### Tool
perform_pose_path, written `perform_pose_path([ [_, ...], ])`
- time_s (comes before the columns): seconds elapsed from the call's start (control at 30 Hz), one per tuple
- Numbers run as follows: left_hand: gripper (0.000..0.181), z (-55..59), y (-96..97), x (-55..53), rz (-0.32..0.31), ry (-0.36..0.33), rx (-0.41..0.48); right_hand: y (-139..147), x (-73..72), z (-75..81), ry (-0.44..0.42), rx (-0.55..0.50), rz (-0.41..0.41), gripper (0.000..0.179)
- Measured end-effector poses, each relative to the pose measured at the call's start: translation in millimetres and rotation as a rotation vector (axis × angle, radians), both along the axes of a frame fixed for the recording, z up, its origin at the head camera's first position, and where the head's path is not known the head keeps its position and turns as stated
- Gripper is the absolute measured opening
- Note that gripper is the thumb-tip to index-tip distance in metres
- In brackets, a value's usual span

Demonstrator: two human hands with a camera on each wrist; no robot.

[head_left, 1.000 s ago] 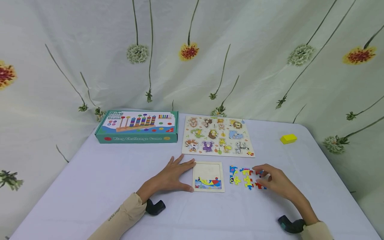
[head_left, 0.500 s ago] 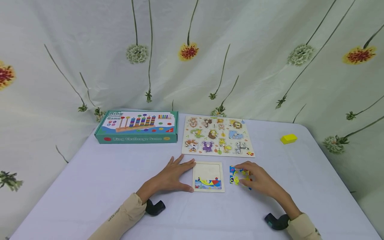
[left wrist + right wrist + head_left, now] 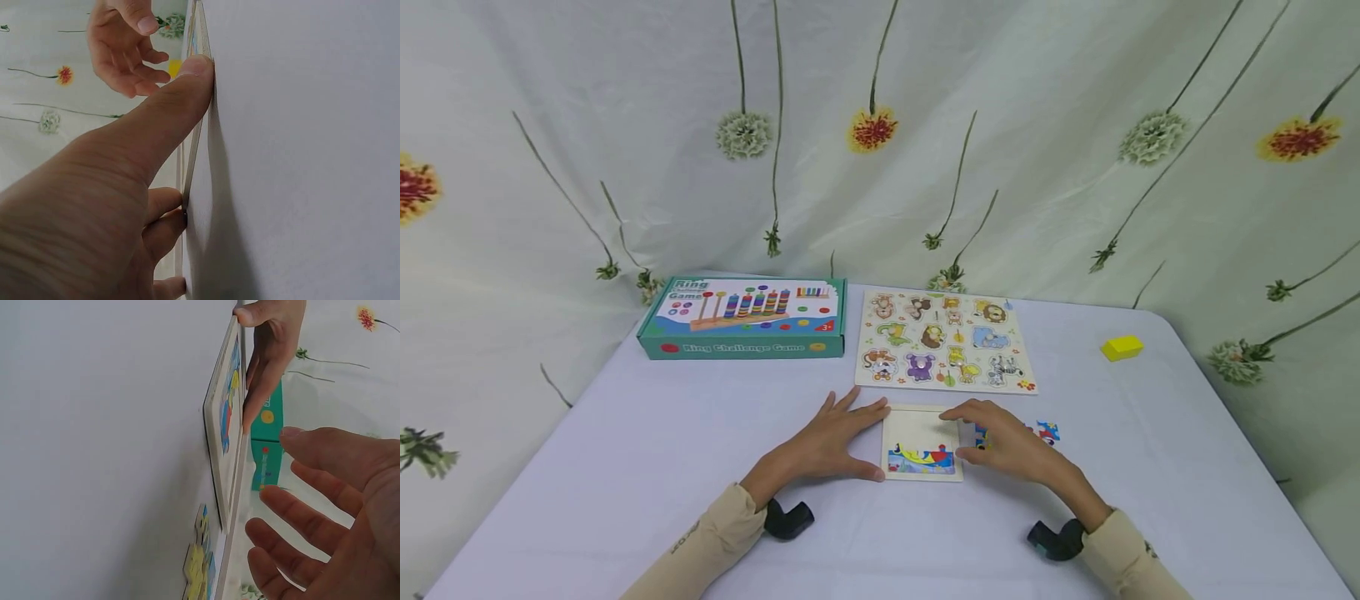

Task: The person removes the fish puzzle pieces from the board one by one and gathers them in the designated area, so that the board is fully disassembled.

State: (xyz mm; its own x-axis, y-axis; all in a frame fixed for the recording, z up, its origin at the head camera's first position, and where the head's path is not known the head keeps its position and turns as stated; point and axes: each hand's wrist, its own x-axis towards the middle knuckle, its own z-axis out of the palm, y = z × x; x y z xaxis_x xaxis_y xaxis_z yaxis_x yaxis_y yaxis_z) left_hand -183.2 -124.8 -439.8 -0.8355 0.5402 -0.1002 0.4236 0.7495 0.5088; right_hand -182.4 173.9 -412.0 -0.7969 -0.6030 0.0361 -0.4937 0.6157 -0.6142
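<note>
A small wooden puzzle tray (image 3: 919,421) lies in front of the person, its lower part filled with blue, yellow and red pieces. My left hand (image 3: 827,437) rests at its left side, thumb at the near corner and fingertips at the far one, fingers spread. Over the tray's right edge hovers my right hand (image 3: 1003,437), thumb and fingers apart; in the right wrist view nothing shows between them. Loose jigsaw pieces (image 3: 1048,432) lie right of the tray, mostly hidden below the right hand. Some yellow and blue pieces (image 3: 199,565) show in the right wrist view.
Behind the tray lies a larger animal peg puzzle board (image 3: 943,342). A green Ring Challenge Game box (image 3: 743,321) stands at the back left. A yellow block (image 3: 1122,347) sits at the back right of the white-covered table (image 3: 587,483), with a flowered curtain (image 3: 1037,100) behind.
My right hand has moved left from the loose pieces to the tray's right edge, uncovering a piece at the far right. The left hand has kept its place.
</note>
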Motion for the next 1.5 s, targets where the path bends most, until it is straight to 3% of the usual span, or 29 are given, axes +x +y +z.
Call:
perform_pose_path([
  [0.3,0.093,0.4,0.8,0.4,0.001,0.005,-0.007,-21,-4.0,-4.0,-0.040,0.017,0.092,0.047],
  [0.53,0.093,-0.1,-0.1,-0.2,-0.007,0.015,-0.005,-33,-6.1,-5.2,-0.091,0.045,0.112,0.048],
  [0.73,0.094,-0.8,-0.4,0.1,-0.006,0.021,-0.006,-41,-10.0,-7.4,-0.079,0.103,0.165,0.050],
  [1.5,0.094,1.3,-0.2,0.9,-0.011,0.018,0.003,-53,-14.6,-9.5,-0.090,0.077,0.209,0.038],
])
